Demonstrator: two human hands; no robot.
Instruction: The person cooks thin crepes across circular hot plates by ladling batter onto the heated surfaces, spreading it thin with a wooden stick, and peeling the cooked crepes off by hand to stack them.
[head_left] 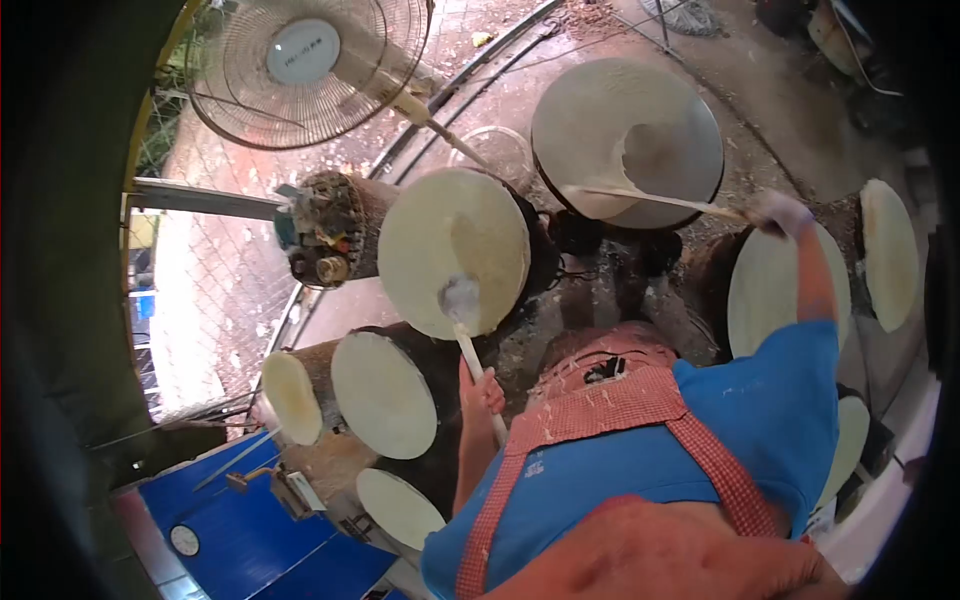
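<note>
Nearest, left hand point(483, 392) grips a spreader stick point(478, 366) on the near left griddle's batter sheet point(453, 250), right hand point(778, 212) closes on a long stick point(650, 199) crossing the far griddle point(627, 140), half-covered, others coated.

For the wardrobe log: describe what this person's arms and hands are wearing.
Short blue sleeves end at the upper arms; both forearms are bare. The right hand appears to wear a pale glove, though it is blurred. The left hand looks bare. Red checked apron straps cross the shoulders.
</note>
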